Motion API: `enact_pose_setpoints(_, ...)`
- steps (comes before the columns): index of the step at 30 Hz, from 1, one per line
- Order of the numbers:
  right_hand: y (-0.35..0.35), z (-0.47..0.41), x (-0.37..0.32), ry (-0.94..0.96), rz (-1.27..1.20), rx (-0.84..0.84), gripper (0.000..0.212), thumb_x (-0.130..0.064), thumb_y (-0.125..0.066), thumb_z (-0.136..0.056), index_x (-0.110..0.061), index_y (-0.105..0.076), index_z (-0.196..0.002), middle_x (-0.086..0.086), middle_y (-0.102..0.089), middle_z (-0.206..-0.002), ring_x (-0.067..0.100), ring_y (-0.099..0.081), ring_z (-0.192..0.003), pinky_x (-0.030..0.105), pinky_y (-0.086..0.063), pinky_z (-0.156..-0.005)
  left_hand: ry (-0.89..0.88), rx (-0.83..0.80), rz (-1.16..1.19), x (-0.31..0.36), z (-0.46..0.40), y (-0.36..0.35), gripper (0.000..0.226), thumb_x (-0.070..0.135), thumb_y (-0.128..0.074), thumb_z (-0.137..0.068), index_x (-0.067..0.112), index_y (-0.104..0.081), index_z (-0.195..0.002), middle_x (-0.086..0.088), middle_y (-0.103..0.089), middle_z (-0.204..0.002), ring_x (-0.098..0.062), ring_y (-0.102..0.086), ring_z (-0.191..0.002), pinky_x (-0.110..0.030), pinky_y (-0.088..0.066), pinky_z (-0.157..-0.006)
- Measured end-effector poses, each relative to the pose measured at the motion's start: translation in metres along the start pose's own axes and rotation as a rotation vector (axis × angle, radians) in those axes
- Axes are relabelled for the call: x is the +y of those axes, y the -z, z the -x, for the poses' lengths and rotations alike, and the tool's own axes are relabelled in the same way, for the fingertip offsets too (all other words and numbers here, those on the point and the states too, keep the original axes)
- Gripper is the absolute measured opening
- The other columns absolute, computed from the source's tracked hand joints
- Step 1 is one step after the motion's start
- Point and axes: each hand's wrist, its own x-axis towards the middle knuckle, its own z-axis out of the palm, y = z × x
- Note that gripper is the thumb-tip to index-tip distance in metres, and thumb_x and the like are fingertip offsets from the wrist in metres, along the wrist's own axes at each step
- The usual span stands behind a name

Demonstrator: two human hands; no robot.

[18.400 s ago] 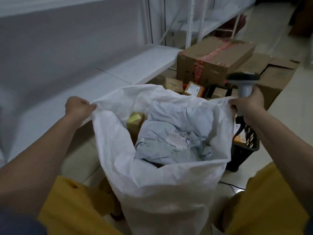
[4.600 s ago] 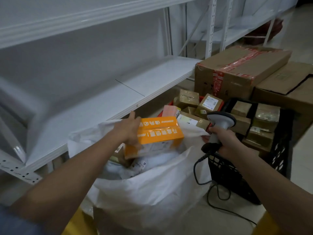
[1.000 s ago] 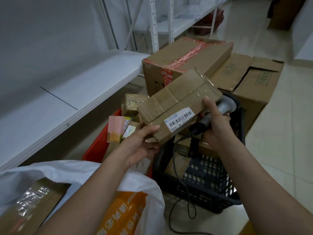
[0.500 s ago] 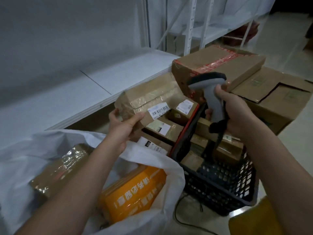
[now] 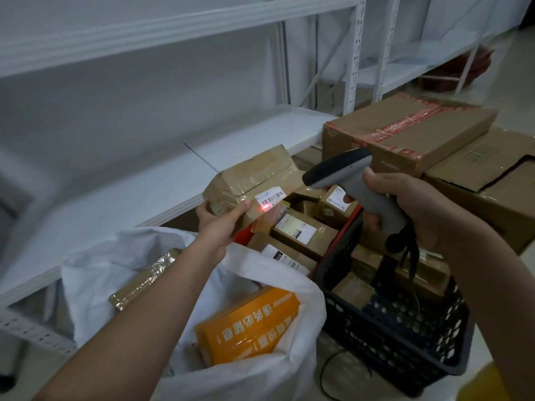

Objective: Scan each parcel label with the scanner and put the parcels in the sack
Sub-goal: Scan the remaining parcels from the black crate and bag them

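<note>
Brown tape-wrapped cardboard makes up the parcel (image 5: 254, 176) held up in the left hand (image 5: 221, 219), thumb curled over its near face and fingers wrapped underneath, above the far rim of the sack. Its white barcode label (image 5: 269, 198) faces the camera, with a red dot of light just below it on the parcel's lower edge. The right hand (image 5: 411, 206) grips the handle of the grey scanner (image 5: 344, 175), fingers curled round it, the head aimed left at the label and just apart from the parcel's right end.

Below, the white sack (image 5: 260, 374) stands open, its rim folded out; inside lie an orange box (image 5: 249, 325) and a shiny taped brown parcel (image 5: 144, 280), with open room between them. The left forearm crosses the sack's mouth and hides part of its inside. Right of the sack, touching it, a black basket (image 5: 405, 342) holds more parcels; a red crate's edge (image 5: 346, 227) shows between it and further small labelled boxes (image 5: 304, 234). The scanner's cable hangs in front of the basket, and its run along the floor is hard to follow. Behind, a large carton with red tape (image 5: 411, 134) sits on another carton, cut off at the right edge. White shelving (image 5: 144, 180) runs along the left, its lower board bare, its edge close behind the held parcel. Printing on the labels is too small to read.
</note>
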Motion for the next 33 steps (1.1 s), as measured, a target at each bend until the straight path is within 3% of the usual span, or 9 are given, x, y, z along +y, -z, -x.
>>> enact_pose_setpoints(5,0.004,-0.003,0.001,-0.027,-0.058,-0.031,0.040,-0.042,-0.053,-0.096,-0.004,-0.065,-0.100,0.001,-0.063,-0.060,0.016,-0.050,-0.047,0.023,-0.043,-0.041,0.016,-0.014,-0.052,-0.008,-0.005,-0.008,0.102,0.037,-0.088,-0.065,0.029,-0.024,-0.144,0.003,-0.048,-0.134,-0.023,-0.054,-0.119,-0.040,-0.052,-0.089)
enact_pose_setpoints(11,0.005,-0.010,0.004,0.013,-0.050,-0.040,0.037,-0.038,-0.049,-0.098,-0.004,-0.064,-0.098,0.000,-0.061,-0.057,0.016,-0.048,-0.047,0.024,-0.042,-0.040,0.036,0.022,-0.043,-0.017,-0.009,-0.010,0.103,0.036,-0.086,-0.068,0.026,-0.020,-0.146,0.005,-0.047,-0.131,-0.020,-0.054,-0.114,-0.036,-0.049,-0.083)
enact_pose_setpoints(19,0.012,-0.012,0.003,0.016,0.005,-0.043,0.044,-0.043,-0.052,-0.095,-0.004,-0.066,-0.108,0.011,-0.068,-0.088,0.015,-0.050,-0.048,0.027,-0.043,-0.045,0.044,0.008,-0.043,-0.024,-0.005,-0.013,0.101,0.035,-0.084,-0.071,0.025,-0.019,-0.148,0.000,-0.042,-0.142,-0.020,-0.049,-0.112,-0.045,-0.047,-0.097)
enact_pose_setpoints(23,0.010,-0.008,0.002,-0.002,0.043,-0.057,0.043,-0.043,-0.051,-0.095,-0.003,-0.066,-0.100,0.001,-0.063,-0.061,0.014,-0.049,-0.046,0.022,-0.042,-0.040,0.033,-0.001,-0.038,-0.018,-0.003,-0.008,0.102,0.036,-0.085,-0.070,0.025,-0.019,-0.148,0.001,-0.043,-0.141,-0.020,-0.050,-0.111,-0.044,-0.048,-0.095)
enact_pose_setpoints(26,0.004,-0.008,0.003,0.001,-0.019,-0.033,0.038,-0.040,-0.050,-0.098,-0.005,-0.064,-0.102,-0.003,-0.064,-0.058,0.013,-0.050,-0.048,0.022,-0.043,-0.042,0.033,-0.009,-0.042,-0.016,-0.005,-0.001,0.103,0.037,-0.085,-0.069,0.024,-0.020,-0.148,0.003,-0.043,-0.141,-0.022,-0.051,-0.119,-0.051,-0.045,-0.101)
enact_pose_setpoints(30,-0.016,-0.018,0.019,-0.090,-0.025,0.001,0.039,-0.043,-0.059,-0.093,-0.007,-0.064,-0.106,-0.003,-0.065,-0.059,0.013,-0.052,-0.052,0.026,-0.045,-0.050,0.036,-0.015,-0.072,-0.007,-0.006,0.023,0.101,0.041,-0.086,-0.066,0.022,-0.028,-0.146,0.003,-0.048,-0.137,-0.020,-0.054,-0.116,-0.052,-0.049,-0.097)
enact_pose_setpoints(33,-0.040,-0.027,0.050,-0.184,0.102,0.022,0.039,-0.039,-0.074,-0.082,-0.010,-0.062,-0.105,0.007,-0.065,-0.077,0.017,-0.058,-0.062,0.027,-0.050,-0.051,0.050,-0.064,-0.142,0.005,-0.007,0.055,0.087,0.042,-0.083,-0.070,0.020,-0.037,-0.141,-0.003,-0.056,-0.129,-0.024,-0.059,-0.113,-0.050,-0.052,-0.092)
